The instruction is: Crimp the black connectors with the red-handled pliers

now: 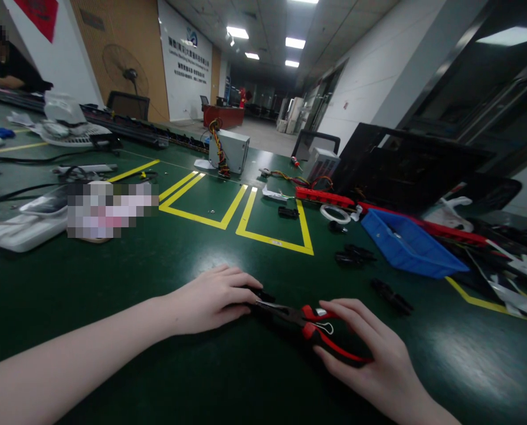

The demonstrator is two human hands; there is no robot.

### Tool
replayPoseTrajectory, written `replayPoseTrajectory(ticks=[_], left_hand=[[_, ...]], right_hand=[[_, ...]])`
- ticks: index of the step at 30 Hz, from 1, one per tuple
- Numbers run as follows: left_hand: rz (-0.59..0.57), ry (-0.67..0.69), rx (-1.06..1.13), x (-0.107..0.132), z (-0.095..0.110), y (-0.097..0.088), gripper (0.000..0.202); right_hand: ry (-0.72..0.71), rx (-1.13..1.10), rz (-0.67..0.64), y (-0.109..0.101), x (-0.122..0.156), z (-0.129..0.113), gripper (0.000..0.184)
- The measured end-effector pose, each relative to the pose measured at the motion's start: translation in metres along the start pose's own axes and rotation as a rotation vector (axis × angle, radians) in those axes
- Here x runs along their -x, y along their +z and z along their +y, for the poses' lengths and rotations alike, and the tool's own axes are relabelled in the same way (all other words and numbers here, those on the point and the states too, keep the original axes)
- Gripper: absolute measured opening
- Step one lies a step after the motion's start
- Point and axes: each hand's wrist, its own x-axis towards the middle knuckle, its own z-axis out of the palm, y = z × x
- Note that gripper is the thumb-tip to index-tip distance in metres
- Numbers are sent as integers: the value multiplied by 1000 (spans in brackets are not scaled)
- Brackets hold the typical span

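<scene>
Right hand (376, 354): grip half-curled, holding red-handled pliers (296, 317); left hand (216, 298): grip pinching black part (265, 294) at pliers' tips.

Office workshop: power supply (236, 151), wall lettering (187, 61)

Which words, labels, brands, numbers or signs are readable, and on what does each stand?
"(南京)大数据科技有限公司": white wall; first characters unclear.
Other lines there: too blurred to quote.
Red banner: too blurred.
Label on yellow tape: too small.
</scene>
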Motion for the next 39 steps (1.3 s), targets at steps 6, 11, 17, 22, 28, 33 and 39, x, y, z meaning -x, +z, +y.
replayPoseTrajectory(ticks=[6,11,17,22,28,33,39], left_hand=[[-12,-13,130,-3,-4,1,29],[3,-45,223,-5,-4,0,32],[-22,-83,256,-5,-1,-2,35],[15,-61,245,-6,-1,0,32],[21,-32,268,-8,-3,2,26],[9,-17,251,-10,-5,3,22],[-11,-8,194,-10,-8,4,19]], right_hand=[[23,-20,0,4,-2,-1,45],[13,-11,-14,3,-2,0,47],[-44,72,-2,-4,1,10,49],[-53,89,3,-4,-1,9,48],[31,53,-78,1,-5,-1,41],[50,73,-127,-1,-9,-5,41],[30,102,-172,0,-4,4,54]])
